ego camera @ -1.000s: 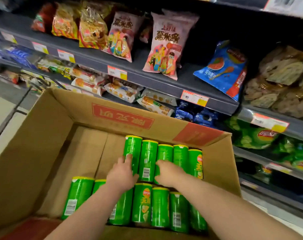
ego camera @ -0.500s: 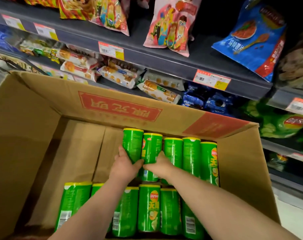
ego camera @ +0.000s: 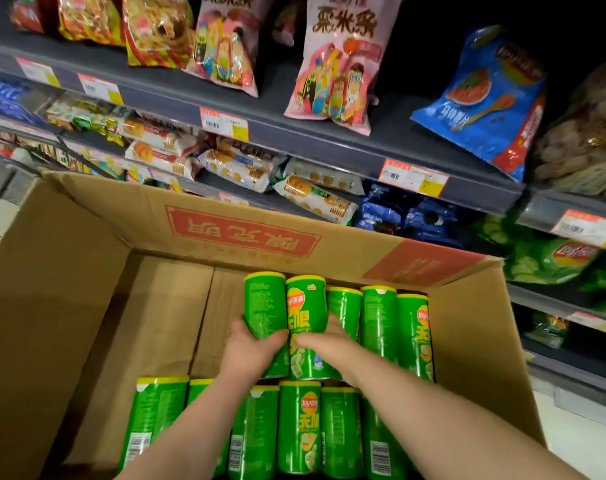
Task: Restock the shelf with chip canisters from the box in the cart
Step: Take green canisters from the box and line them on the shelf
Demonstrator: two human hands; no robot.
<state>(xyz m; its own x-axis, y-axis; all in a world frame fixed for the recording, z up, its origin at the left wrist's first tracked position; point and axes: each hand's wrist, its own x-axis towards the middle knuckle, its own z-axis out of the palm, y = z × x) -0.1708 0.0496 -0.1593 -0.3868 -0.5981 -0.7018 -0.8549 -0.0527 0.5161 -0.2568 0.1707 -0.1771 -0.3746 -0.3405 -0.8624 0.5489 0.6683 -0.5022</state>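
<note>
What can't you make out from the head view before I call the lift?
All in the head view:
1. Fingertips of left hand and right hand: behind the text-side canister and logo canister they grip.
2. Near row of canisters: forearms cover some, bottom edge cuts them, so no count.
3. Price tags: print blurred.
4. Cart: hidden under the box.

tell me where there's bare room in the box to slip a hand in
The bare box floor, between the left wall and the far row of cans. The right side is crowded: cans reach the right wall.
</note>
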